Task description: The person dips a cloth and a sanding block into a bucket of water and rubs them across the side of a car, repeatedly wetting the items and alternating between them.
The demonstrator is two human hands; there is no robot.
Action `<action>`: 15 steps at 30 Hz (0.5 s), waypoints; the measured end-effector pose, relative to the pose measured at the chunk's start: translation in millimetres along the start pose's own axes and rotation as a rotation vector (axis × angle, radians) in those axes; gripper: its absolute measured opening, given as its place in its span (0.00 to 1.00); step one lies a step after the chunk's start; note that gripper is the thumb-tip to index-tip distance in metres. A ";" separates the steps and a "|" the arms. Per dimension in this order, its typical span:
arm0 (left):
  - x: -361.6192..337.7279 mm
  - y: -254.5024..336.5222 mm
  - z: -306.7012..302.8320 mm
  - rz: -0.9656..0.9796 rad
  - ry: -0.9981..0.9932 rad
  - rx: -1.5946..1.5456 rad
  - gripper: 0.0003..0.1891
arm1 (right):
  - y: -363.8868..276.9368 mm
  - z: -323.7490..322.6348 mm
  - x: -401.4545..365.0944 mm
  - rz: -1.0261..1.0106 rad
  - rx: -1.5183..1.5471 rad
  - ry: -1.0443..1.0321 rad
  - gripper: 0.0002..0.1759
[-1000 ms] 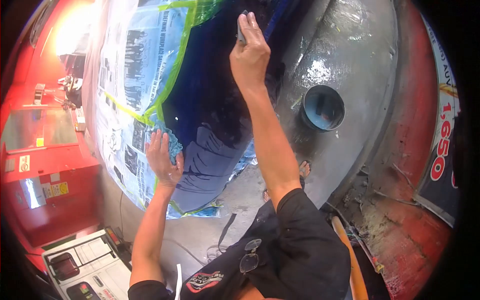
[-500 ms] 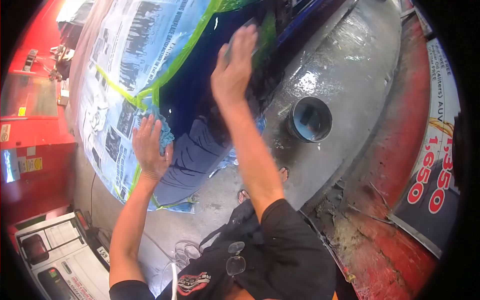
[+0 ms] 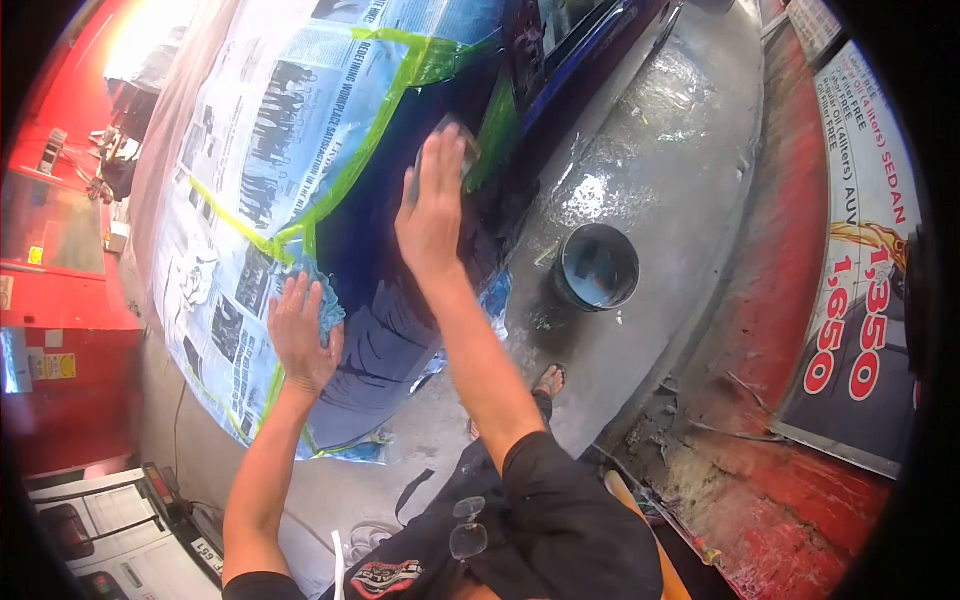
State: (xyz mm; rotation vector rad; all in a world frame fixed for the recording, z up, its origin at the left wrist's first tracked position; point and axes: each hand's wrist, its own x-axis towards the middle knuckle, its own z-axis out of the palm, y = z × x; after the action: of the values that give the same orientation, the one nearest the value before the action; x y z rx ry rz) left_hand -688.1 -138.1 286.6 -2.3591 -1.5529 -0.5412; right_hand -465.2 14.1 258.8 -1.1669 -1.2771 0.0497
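My left hand (image 3: 303,335) lies with its fingers stretched over a crumpled light-blue cloth (image 3: 331,308), pressing it at the edge of the newspaper masking (image 3: 270,140). Under the flat fingers of my right hand (image 3: 432,205) is a thin grey piece that looks like sandpaper (image 3: 455,130), mostly covered by the hand. It rests against the wet, dark blue car panel (image 3: 370,225). Bright green masking tape (image 3: 345,185) borders the panel and holds the newspaper. Lower down, the panel has a dull grey-blue area with dark wet streaks.
A dark bucket (image 3: 597,267) with liquid stands on the wet concrete floor (image 3: 670,180) to the right. Beyond it are a red kerb (image 3: 740,480) and a price sign (image 3: 855,330). A white vehicle (image 3: 120,535) is at the lower left, near red walls (image 3: 75,390).
My right hand has slid down the panel, bringing the sandpaper nearer to me. My left hand stays on the cloth at the same spot. The camera view has shifted slightly.
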 end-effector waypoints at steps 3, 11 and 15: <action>-0.3 1.4 0.0 0.011 0.025 -0.006 0.35 | 27.6 1.4 90.4 0.064 -0.060 0.091 0.28; 1.3 2.2 1.4 0.014 0.041 -0.024 0.35 | 24.3 7.0 79.8 -0.009 -0.177 0.052 0.28; -2.0 1.9 1.4 0.013 0.039 0.002 0.34 | 16.4 6.8 94.1 0.099 -0.097 0.101 0.28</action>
State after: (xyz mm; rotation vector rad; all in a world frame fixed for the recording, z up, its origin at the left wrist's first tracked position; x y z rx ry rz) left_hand -686.9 -139.9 284.4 -2.3413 -1.5201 -0.5795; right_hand -426.7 83.1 312.8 -1.2996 -1.1432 0.0012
